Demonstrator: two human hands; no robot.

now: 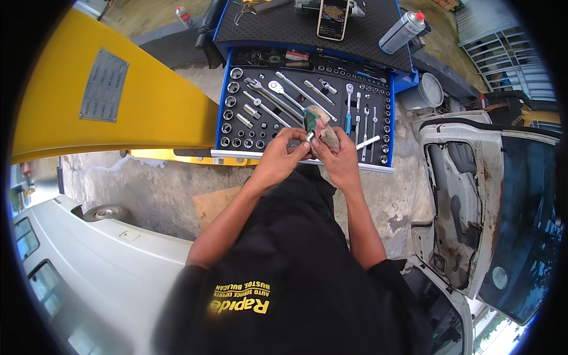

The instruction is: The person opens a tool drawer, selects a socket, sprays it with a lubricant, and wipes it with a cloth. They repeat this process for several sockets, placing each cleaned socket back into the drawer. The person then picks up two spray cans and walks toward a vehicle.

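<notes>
My left hand (285, 155) and my right hand (341, 162) meet over the front of an open tool drawer (239, 153). Between their fingertips is a small chrome socket (310, 136). A stained cloth rag (327, 133) is bunched in my right hand, its green and pink part standing up past the fingers. Just beyond the hands, a large chrome ratchet (278, 87) lies in the black foam, beside extension bars (306, 95) and a smaller ratchet with a blue handle (349, 108). A white rod-like piece (368, 142) lies right of my right hand. Sockets (226, 128) line both sides.
A phone (333, 20) and a spray can (401, 33) stand on the cabinet's black top. A yellow metal post (155, 88) borders the drawer on the left. A grey bucket (424, 91) and a detached-looking vehicle door (461, 213) are at right; a white van (133, 262) is at lower left.
</notes>
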